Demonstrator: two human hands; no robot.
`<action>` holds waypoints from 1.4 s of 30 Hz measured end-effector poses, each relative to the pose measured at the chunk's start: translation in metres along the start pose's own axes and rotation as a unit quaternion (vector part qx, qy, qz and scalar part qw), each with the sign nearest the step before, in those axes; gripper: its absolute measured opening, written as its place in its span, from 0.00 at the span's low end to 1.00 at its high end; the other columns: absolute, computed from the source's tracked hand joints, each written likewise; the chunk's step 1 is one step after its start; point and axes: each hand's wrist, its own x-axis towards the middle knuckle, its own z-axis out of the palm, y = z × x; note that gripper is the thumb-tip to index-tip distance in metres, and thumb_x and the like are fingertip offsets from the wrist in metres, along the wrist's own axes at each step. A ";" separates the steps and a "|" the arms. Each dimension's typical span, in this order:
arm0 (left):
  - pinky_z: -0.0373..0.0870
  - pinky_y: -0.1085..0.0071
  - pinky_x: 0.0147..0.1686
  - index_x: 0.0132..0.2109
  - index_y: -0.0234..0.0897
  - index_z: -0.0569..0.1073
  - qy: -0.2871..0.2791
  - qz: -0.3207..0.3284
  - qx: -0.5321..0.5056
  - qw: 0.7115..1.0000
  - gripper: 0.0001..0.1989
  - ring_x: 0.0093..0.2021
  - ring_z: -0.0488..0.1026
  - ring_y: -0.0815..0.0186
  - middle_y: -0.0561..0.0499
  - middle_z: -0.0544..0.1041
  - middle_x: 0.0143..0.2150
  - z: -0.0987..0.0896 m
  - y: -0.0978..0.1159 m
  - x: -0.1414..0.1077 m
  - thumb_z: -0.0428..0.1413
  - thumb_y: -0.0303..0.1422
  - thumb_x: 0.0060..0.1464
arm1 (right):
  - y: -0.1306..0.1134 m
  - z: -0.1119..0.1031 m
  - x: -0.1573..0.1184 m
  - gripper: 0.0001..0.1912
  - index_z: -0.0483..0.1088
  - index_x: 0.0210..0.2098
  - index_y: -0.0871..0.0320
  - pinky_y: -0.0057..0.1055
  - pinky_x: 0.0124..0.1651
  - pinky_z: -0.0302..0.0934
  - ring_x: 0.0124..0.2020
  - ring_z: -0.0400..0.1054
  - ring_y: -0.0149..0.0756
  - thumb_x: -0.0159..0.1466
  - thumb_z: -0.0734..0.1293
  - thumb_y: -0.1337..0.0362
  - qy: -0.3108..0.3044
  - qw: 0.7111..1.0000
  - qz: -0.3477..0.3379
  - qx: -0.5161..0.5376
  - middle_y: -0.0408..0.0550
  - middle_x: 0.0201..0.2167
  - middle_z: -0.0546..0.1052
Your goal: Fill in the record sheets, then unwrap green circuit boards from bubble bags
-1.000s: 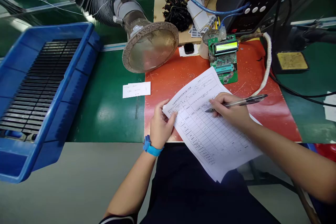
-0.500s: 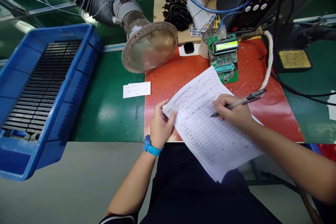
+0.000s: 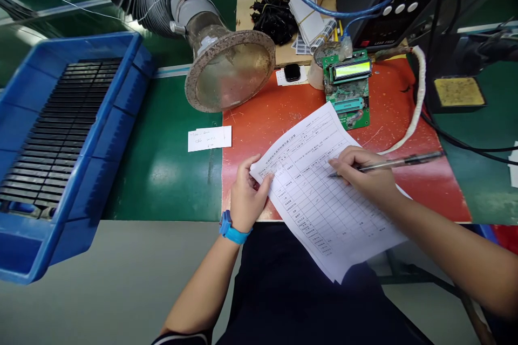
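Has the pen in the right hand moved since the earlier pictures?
Yes: the pen shifted rightward, away from the green circuit board, and now lies flatter.

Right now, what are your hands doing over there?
Left hand on the printed form's edge. Right hand holding a pen at its grid. Green circuit board beside the far corner.

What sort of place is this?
It looks like an electronics workshop, probably a soldering bench: a fume extractor hood hangs over a red mat, beside a green circuit board with a lit display.
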 end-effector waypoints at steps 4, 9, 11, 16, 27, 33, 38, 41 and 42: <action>0.75 0.68 0.34 0.52 0.41 0.61 -0.001 -0.007 0.006 1.000 0.23 0.39 0.72 0.65 0.48 0.70 0.45 -0.001 0.001 0.000 0.57 0.29 0.49 | 0.000 0.002 -0.001 0.18 0.58 0.14 0.59 0.28 0.26 0.55 0.21 0.59 0.26 0.57 0.66 0.63 -0.026 0.999 0.004 -0.040 0.42 0.17 0.64; 0.75 0.68 0.34 0.52 0.41 0.61 0.001 -0.010 0.015 1.000 0.23 0.39 0.72 0.65 0.48 0.70 0.46 -0.001 0.001 0.000 0.57 0.29 0.49 | 0.001 0.004 -0.001 0.18 0.57 0.14 0.59 0.28 0.25 0.54 0.20 0.57 0.25 0.57 0.65 0.67 -0.021 0.998 -0.021 -0.059 0.41 0.16 0.62; 0.75 0.68 0.34 0.52 0.41 0.61 0.001 -0.010 0.018 1.000 0.23 0.39 0.72 0.66 0.48 0.70 0.46 -0.001 0.001 0.000 0.57 0.29 0.49 | 0.001 0.004 -0.001 0.18 0.57 0.14 0.59 0.28 0.25 0.54 0.20 0.56 0.25 0.57 0.65 0.67 -0.021 0.998 -0.021 -0.061 0.41 0.16 0.62; 0.74 0.68 0.34 0.52 0.40 0.61 0.000 -0.008 0.018 1.000 0.23 0.38 0.72 0.66 0.48 0.70 0.46 -0.001 0.001 0.000 0.57 0.30 0.49 | 0.001 0.004 -0.001 0.18 0.56 0.14 0.58 0.29 0.26 0.54 0.20 0.56 0.26 0.58 0.64 0.66 -0.004 0.998 -0.020 -0.057 0.41 0.16 0.61; 0.74 0.69 0.33 0.52 0.41 0.61 0.004 -0.003 0.006 1.000 0.23 0.36 0.72 0.67 0.48 0.71 0.44 0.000 -0.001 0.000 0.57 0.29 0.49 | 0.001 0.004 -0.001 0.18 0.56 0.15 0.58 0.30 0.25 0.54 0.20 0.56 0.27 0.58 0.64 0.64 -0.008 0.998 -0.023 -0.065 0.42 0.16 0.61; 0.74 0.69 0.33 0.52 0.41 0.61 0.003 -0.004 0.011 1.000 0.23 0.37 0.72 0.67 0.48 0.70 0.45 0.000 0.000 0.000 0.57 0.30 0.49 | 0.005 0.003 0.000 0.19 0.54 0.15 0.58 0.29 0.24 0.53 0.20 0.55 0.26 0.58 0.64 0.64 -0.001 0.999 -0.014 -0.041 0.41 0.16 0.61; 0.74 0.69 0.33 0.52 0.41 0.61 0.002 -0.002 0.010 1.000 0.23 0.37 0.72 0.67 0.47 0.70 0.46 0.000 0.000 0.000 0.57 0.30 0.49 | 0.002 0.003 -0.002 0.18 0.56 0.15 0.58 0.29 0.24 0.53 0.21 0.55 0.26 0.57 0.65 0.64 0.007 0.998 -0.017 -0.064 0.42 0.17 0.61; 0.74 0.69 0.33 0.52 0.41 0.61 0.001 -0.002 0.010 1.000 0.22 0.36 0.72 0.67 0.48 0.70 0.45 -0.001 0.000 0.000 0.57 0.30 0.49 | 0.002 0.003 -0.002 0.18 0.54 0.15 0.58 0.29 0.24 0.52 0.20 0.54 0.26 0.57 0.65 0.64 0.006 0.998 -0.021 -0.063 0.41 0.17 0.60; 0.74 0.69 0.32 0.52 0.41 0.61 0.000 -0.002 0.010 1.000 0.22 0.36 0.72 0.67 0.48 0.70 0.45 -0.001 0.000 0.000 0.57 0.30 0.49 | 0.003 0.003 -0.001 0.19 0.54 0.15 0.58 0.29 0.24 0.52 0.20 0.54 0.26 0.57 0.65 0.65 0.005 0.998 -0.024 -0.061 0.41 0.17 0.60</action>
